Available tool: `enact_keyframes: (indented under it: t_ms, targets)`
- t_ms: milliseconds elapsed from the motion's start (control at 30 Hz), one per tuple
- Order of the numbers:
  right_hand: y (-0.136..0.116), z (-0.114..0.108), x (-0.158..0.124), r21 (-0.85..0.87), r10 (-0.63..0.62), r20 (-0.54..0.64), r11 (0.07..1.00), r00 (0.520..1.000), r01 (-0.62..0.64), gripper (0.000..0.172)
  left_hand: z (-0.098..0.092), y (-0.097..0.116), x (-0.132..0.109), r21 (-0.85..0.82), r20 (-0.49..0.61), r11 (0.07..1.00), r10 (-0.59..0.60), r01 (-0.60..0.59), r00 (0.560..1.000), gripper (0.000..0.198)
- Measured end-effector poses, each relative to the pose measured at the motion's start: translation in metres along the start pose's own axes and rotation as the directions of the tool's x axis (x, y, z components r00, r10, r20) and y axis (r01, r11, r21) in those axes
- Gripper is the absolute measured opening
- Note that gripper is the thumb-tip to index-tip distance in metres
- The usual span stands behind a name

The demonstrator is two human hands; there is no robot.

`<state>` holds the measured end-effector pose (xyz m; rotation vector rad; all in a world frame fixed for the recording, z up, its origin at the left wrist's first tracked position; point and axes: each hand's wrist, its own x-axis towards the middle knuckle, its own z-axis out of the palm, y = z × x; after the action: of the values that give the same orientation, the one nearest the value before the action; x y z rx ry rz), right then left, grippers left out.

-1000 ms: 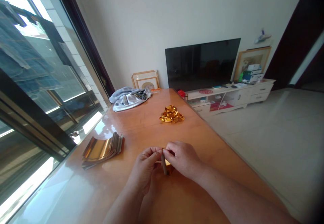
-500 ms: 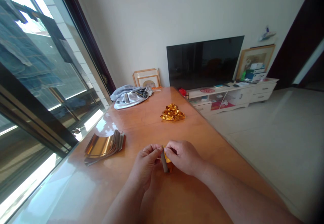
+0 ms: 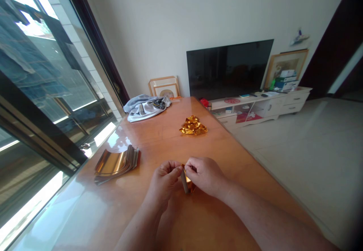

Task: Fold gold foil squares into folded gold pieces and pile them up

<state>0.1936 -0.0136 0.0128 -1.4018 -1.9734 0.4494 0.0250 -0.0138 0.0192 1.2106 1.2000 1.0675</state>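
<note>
Both hands meet over the near part of the table. My left hand [image 3: 168,176] pinches the upper end of a small gold foil sheet [image 3: 185,183], whose brown-grey back shows as a folded strip facing me. At the same top edge, my right hand [image 3: 204,175] is closed with thumb and finger on the foil, partly hiding its gold side. Farther up the table sits a heap of folded gold foil pieces [image 3: 193,126]. To the left lies a curved stack of flat gold foil sheets [image 3: 116,163].
The wooden table [image 3: 159,141] has its right edge beside the tiled floor. Grey cloth [image 3: 144,107] lies at the far end, by framed pictures [image 3: 165,87]. A television [image 3: 229,69] stands on a white cabinet [image 3: 269,109]. Glass doors [image 3: 51,65] are on the left.
The fingertips have shifted slightly at the foil's top edge, where a bit of gold now shows folded between them. Foil heap and stack stay in place.
</note>
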Motion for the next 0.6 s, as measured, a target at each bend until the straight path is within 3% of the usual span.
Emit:
enact_keyframes:
  t_ms: [267, 433, 600]
  targets:
    - [-0.0025, 0.0004, -0.0005, -0.037, -0.016, -0.032, 0.999, 0.999, 0.015, 0.02, -0.0004, -0.0022, 0.0019, 0.05, -0.026, 0.999, 0.021, -0.02, 0.999, 0.025]
    - [-0.0051, 0.0013, -0.0009, -0.106, 0.012, -0.063, 0.994, 0.998, -0.018, 0.022, 0.0037, -0.0035, 0.0004, 0.2, -0.139, 0.967, 0.188, -0.158, 0.972, 0.017]
    - [-0.0068, 0.0013, -0.0015, -0.13, 0.01, -0.075, 0.991, 0.997, -0.019, 0.022, 0.0029, -0.0086, -0.0008, 0.422, -0.121, 0.867, 0.344, -0.266, 0.931, 0.012]
